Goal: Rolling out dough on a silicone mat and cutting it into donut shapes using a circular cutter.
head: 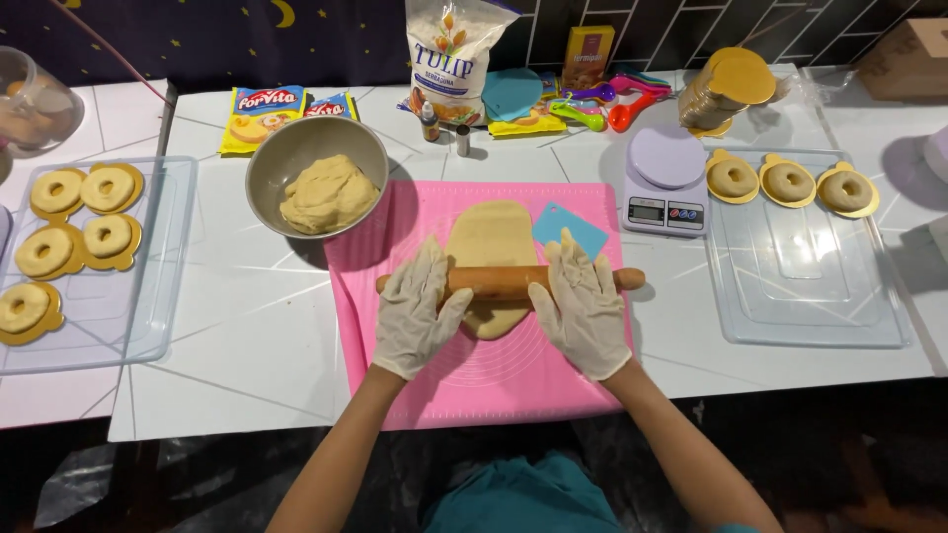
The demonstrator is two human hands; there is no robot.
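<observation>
A wooden rolling pin (499,282) lies across a flattened oval of pale dough (492,237) on a pink silicone mat (395,257). My left hand (417,311), in a white glove, presses flat on the pin's left part. My right hand (585,306), also gloved, presses flat on its right part. Both palms rest on top of the pin with fingers spread forward. A blue plastic scraper (578,229) lies on the mat just beyond my right hand.
A metal bowl (316,163) holding a lump of dough stands left of the mat. A small kitchen scale (667,180) stands at the right. Clear trays (805,286) (138,316) on both sides carry ring doughnuts on gold cards. Flour bag, packets and measuring spoons line the back.
</observation>
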